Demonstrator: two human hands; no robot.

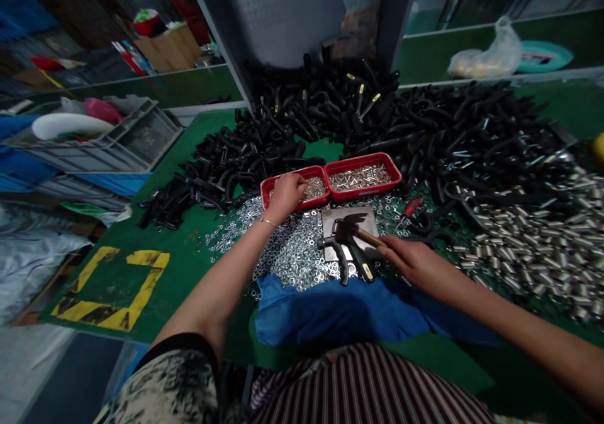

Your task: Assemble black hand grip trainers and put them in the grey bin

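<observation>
My left hand (287, 195) reaches into the left red tray (270, 186) of small metal parts, fingers curled down as if pinching; what it holds is hidden. Beside it sits the right red tray (391, 171), also holding silver parts. My right hand (409, 259) is closed round the wooden handle of a hammer (350, 227). The hammer's dark head lies over a small metal plate (330, 217). On that plate rests a black handled tool part (346, 257). Silver washers (292, 248) are strewn around the plate.
A large heap of black handles (425, 122) fills the back of the green table. Silver cylinders (542, 241) are piled at the right. A red screwdriver (409, 209) lies by the plate. A blue cloth (330, 311) lies near me, a grey crate (117, 141) at the left.
</observation>
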